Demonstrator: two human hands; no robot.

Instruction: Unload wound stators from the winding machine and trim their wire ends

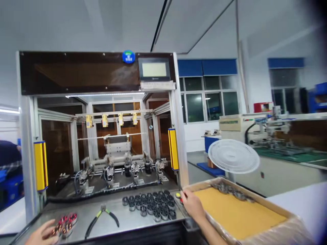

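Observation:
My left hand [43, 233] is at the lower left, its fingers apart and slightly bent at the edge of a small group of motor stators [66, 224] wound with copper wire and showing red parts. Whether the fingertips touch them I cannot tell. My right hand [192, 204] is at the right front corner of the machine, fingers curled beside a yellow button [178, 195] and a red button [181, 201]. What lies under those fingers is hidden. Between my hands lie spread cutting pliers [103, 212] with black and green handles, and several black stators [150, 204] standing in rows.
Behind the metal ledge, the winding machine [109, 177] has yellow light-curtain bars [41, 166] on both sides. A plastic-lined carton [255, 234] with a yellow sheet and more stators stands at right. A white round fan grille [233, 156] rises behind it.

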